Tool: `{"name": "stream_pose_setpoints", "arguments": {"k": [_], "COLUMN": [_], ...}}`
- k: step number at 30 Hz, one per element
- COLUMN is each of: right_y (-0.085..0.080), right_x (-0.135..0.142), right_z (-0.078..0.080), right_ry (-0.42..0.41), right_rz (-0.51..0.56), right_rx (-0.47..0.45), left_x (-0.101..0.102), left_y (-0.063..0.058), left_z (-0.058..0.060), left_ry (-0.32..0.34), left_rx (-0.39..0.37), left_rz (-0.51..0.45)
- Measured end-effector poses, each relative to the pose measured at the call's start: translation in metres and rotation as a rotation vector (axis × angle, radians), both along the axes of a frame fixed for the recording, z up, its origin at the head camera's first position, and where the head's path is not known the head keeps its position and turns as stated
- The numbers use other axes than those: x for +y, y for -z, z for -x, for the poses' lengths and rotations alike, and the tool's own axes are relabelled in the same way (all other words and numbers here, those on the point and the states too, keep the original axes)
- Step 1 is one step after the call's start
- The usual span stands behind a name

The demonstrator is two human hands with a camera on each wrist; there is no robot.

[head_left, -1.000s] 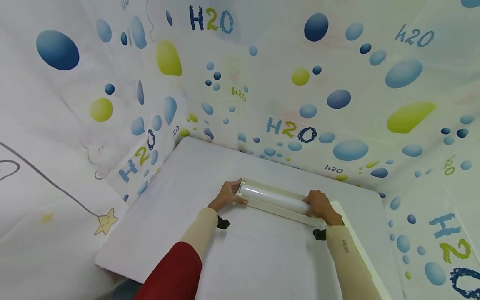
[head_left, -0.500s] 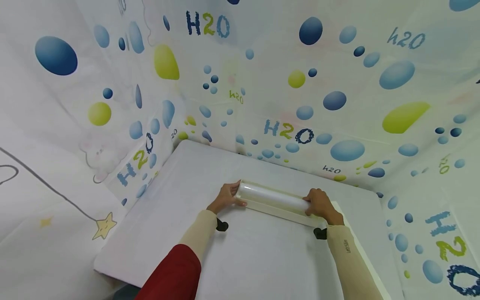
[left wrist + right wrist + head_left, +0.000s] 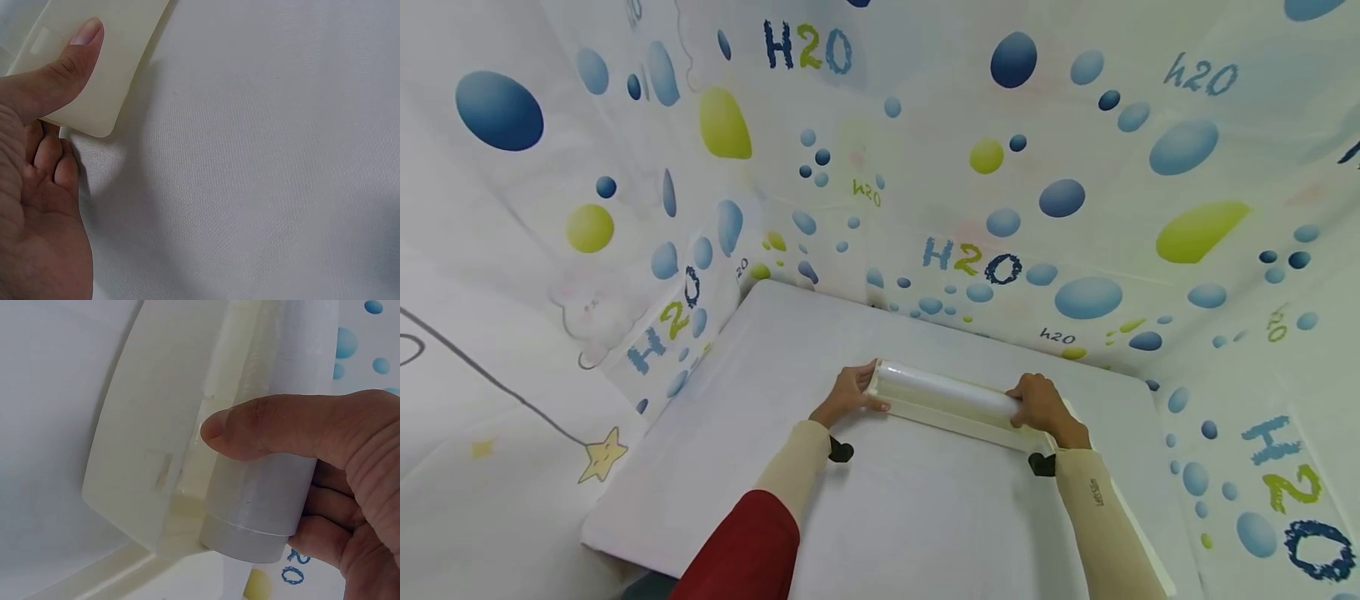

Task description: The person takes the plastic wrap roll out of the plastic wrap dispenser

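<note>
Lying between hands (image 3: 848,395) (image 3: 1041,404), white roll (image 3: 951,389)

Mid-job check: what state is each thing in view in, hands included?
Cream box: open, held at its left end
White roll: gripped near its right end; whether clear of the box, I cannot tell
Left hand: gripping the box
Right hand: gripping the roll
Pale strip: beyond the box, partly hidden

White table (image 3: 917,508), rounded corners, far edge close to a pale far wall (image 3: 940,150) printed with blue and lime bubbles plus "H2O" lettering; same print on the right wall (image 3: 1225,417). Left wall (image 3: 475,208) also bubbled, with a yellow star (image 3: 602,455) and faint bear-like drawing (image 3: 597,312) lower down. Soft, pale light.
</note>
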State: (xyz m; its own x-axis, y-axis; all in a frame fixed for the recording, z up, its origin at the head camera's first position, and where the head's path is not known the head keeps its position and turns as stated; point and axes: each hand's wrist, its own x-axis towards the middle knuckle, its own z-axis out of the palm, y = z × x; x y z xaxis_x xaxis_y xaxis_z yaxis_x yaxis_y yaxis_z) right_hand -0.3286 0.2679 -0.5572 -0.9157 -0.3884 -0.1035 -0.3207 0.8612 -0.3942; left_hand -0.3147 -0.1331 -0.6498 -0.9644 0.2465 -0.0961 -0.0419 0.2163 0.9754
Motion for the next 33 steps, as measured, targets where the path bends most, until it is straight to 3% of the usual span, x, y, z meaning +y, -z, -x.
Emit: {"name": "stream_pose_setpoints", "arguments": {"k": [7, 22, 33], "right_y": [-0.011, -0.018, -0.033], "right_x": [-0.001, 0.006, 0.002], "right_z": [-0.001, 0.004, 0.013], "right_ry": [0.017, -0.041, -0.023], "right_rz": [-0.016, 0.037, 0.030], "right_rx": [0.010, 0.098, 0.101], "left_x": [-0.001, 0.001, 0.002], "left_y": [0.000, 0.001, 0.001], "left_z": [-0.001, -0.005, -0.002], "left_ry": [0.009, -0.027, -0.031], "left_rx": [0.038, -0.007, -0.008], "left_rz": [-0.014, 0.002, -0.001]}}
